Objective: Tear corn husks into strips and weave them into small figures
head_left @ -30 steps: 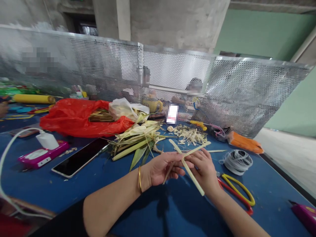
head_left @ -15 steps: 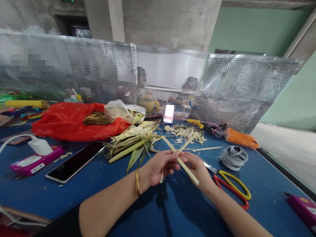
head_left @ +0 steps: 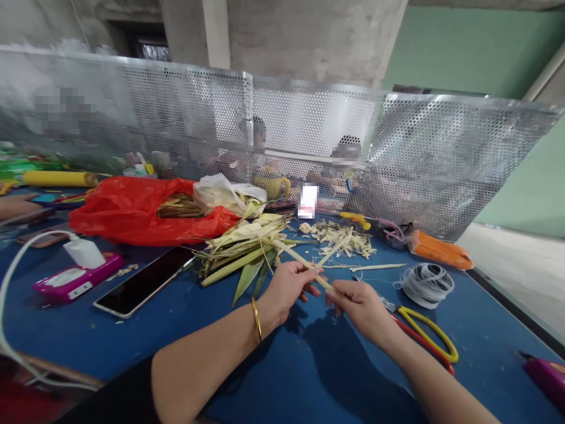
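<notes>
Pale husk strips [head_left: 295,254] cross in front of me, above the blue table. My left hand [head_left: 289,290], with a gold bangle at its wrist, pinches them near the crossing. Thumb and fingers of my right hand [head_left: 358,306] are closed on the lower right end of the long strip. A pile of green and pale husks [head_left: 241,250] lies just beyond my left hand. Scissors [head_left: 428,333] with yellow and red handles lie beside my right hand, their blades partly hidden behind it.
Left are a red plastic bag [head_left: 128,212], a black phone [head_left: 145,282] and a purple power strip [head_left: 79,277] with a white charger. White twine [head_left: 426,285] and an orange packet [head_left: 441,249] sit right. Husk scraps [head_left: 342,238] lie ahead, before a perforated metal screen [head_left: 309,123]. Another person's hand [head_left: 17,207] shows far left.
My right hand has moved away from my left and now grips the strip's lower end, which stuck out freely before. The view has shifted slightly. The other person's hand reaches further in.
</notes>
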The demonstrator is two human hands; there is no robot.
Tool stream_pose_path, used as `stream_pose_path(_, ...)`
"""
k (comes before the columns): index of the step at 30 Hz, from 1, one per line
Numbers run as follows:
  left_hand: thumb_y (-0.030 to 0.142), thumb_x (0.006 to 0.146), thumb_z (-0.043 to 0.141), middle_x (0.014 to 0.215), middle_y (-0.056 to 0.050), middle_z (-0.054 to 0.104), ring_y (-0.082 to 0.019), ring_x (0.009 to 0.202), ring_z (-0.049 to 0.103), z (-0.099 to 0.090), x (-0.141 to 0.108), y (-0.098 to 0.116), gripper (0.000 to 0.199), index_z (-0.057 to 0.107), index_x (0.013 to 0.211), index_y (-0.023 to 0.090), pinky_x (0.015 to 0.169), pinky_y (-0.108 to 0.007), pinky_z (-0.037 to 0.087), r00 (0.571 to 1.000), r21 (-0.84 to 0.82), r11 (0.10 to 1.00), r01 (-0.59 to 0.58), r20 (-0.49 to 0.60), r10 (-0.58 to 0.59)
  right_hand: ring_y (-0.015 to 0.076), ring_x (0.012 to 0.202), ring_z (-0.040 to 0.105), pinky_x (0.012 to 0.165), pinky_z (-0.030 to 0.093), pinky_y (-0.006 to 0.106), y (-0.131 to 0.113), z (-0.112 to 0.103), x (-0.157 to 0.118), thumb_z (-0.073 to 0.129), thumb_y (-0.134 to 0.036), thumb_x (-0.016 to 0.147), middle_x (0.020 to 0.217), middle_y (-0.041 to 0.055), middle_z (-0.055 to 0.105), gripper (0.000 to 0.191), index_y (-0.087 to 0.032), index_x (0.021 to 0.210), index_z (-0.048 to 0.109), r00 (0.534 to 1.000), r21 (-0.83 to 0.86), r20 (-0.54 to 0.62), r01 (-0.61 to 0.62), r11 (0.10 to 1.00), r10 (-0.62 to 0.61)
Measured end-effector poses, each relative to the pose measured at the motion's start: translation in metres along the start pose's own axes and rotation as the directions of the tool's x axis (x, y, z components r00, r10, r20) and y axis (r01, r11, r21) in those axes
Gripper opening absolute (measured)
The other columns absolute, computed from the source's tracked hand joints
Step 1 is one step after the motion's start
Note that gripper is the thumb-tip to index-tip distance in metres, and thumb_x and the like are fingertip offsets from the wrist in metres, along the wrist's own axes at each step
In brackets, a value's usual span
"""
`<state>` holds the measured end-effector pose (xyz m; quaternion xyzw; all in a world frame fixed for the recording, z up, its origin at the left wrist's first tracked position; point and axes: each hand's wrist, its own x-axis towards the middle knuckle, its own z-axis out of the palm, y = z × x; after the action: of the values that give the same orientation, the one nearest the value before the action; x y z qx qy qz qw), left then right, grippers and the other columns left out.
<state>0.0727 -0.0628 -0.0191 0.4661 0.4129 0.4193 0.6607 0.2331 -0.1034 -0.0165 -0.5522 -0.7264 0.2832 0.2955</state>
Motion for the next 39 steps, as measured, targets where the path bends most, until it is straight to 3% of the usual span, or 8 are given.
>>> stream_pose_path(7, 0.024, 0.078, 0.063, 0.068, -0.003, 0.067, -0.007, 0.044, 0.055, 0.004, 0.000, 0.000, 0.013, 0.067, 0.076, 0.012, 0.037, -0.017, 0.034, 0.997, 0.036, 0.998, -0.051, -0.053, 0.053, 0.0120, 0.052, 0.048, 0.052, 0.034, 0.023, -0.005, -0.007, -0.001, 0.045, -0.038, 0.090, 0.052, -0.0037, 0.050, 0.035, -0.018, 0.064, 0.058, 0.999, 0.004, 0.035, 0.019, 1.000, -0.019)
stream_pose_path(10, 0.029, 0.077, 0.064, 0.074, -0.005, 0.069, -0.007, 0.046, 0.056, 0.000, 0.000, 0.002, 0.017, 0.067, 0.079, 0.012, 0.038, -0.017, 0.035, 0.998, 0.067, 0.996, -0.060, 0.007, 0.060, 0.0149, 0.059, 0.053, 0.057, 0.038, 0.025, -0.005, -0.011, -0.002, 0.042, -0.040, 0.092, 0.059, -0.0007, 0.058, 0.036, -0.019, 0.070, 0.062, 0.989, -0.084, -0.137, 0.036, 0.996, -0.047)
stream_pose_path(13, 0.036, 0.080, 0.059, 0.078, -0.008, 0.071, -0.006, 0.043, 0.054, 0.000, -0.004, 0.004, 0.027, 0.068, 0.079, 0.011, 0.037, -0.017, 0.032, 0.995, 0.142, 0.988, -0.062, 0.089, 0.049, 0.0205, 0.082, 0.058, 0.074, 0.041, 0.031, -0.007, -0.018, -0.005, 0.046, -0.039, 0.091, 0.084, 0.0051, 0.066, 0.028, -0.020, 0.089, 0.067, 0.827, -0.284, -0.506, 0.109, 0.953, -0.245)
stream_pose_path(15, 0.038, 0.082, 0.055, 0.076, -0.008, 0.072, -0.006, 0.040, 0.052, 0.004, -0.010, 0.004, 0.030, 0.069, 0.078, 0.012, 0.036, -0.017, 0.031, 0.984, 0.238, 0.969, -0.070, 0.175, 0.028, 0.0219, 0.089, 0.058, 0.081, 0.039, 0.034, -0.009, -0.022, -0.006, 0.050, -0.037, 0.089, 0.090, 0.0062, 0.066, 0.025, -0.021, 0.097, 0.068, 0.736, -0.372, -0.580, 0.142, 0.917, -0.350)
stream_pose_path(21, 0.035, 0.078, 0.054, 0.065, -0.005, 0.070, -0.009, 0.040, 0.053, 0.015, -0.024, -0.007, 0.031, 0.069, 0.062, 0.014, 0.045, -0.019, 0.040, 0.912, 0.505, 0.841, -0.194, 0.409, -0.036, 0.0143, 0.061, 0.052, 0.058, 0.039, 0.026, -0.011, -0.012, 0.000, 0.057, -0.041, 0.083, 0.062, -0.0005, 0.056, 0.028, -0.018, 0.067, 0.064, 0.964, -0.038, -0.223, 0.138, 0.990, -0.143)
stream_pose_path(26, 0.047, 0.081, 0.048, 0.054, -0.004, 0.066, -0.009, 0.034, 0.048, 0.011, -0.017, -0.013, 0.044, 0.069, 0.059, 0.014, 0.041, -0.020, 0.035, 0.957, 0.632, 0.760, -0.149, 0.286, -0.050, 0.0110, 0.054, 0.047, 0.053, 0.037, 0.022, -0.013, -0.004, -0.004, 0.052, -0.034, 0.087, 0.058, -0.0037, 0.051, 0.025, -0.019, 0.068, 0.054, 0.924, 0.045, -0.355, 0.167, 0.985, -0.140)
stream_pose_path(32, 0.047, 0.084, 0.044, 0.060, -0.005, 0.066, -0.009, 0.035, 0.050, 0.010, -0.006, -0.009, 0.044, 0.061, 0.060, 0.014, 0.036, -0.020, 0.031, 0.993, 0.301, 0.953, 0.047, 0.093, -0.079, 0.0147, 0.065, 0.057, 0.063, 0.038, 0.026, -0.017, 0.001, -0.015, 0.051, -0.021, 0.089, 0.072, 0.0012, 0.065, 0.010, -0.019, 0.083, 0.059, 0.779, -0.568, -0.333, 0.284, 0.772, -0.531)
stream_pose_path(39, 0.022, 0.072, 0.052, 0.064, -0.004, 0.065, -0.011, 0.053, 0.060, 0.009, -0.007, -0.001, 0.016, 0.064, 0.066, 0.013, 0.053, -0.021, 0.048, 0.955, -0.226, 0.942, 0.249, 0.221, -0.200, 0.0167, 0.076, 0.059, 0.076, 0.037, 0.032, -0.017, 0.007, -0.014, 0.050, -0.018, 0.090, 0.080, 0.0038, 0.067, 0.014, -0.020, 0.084, 0.062, 0.753, -0.683, -0.274, 0.285, 0.672, -0.598)
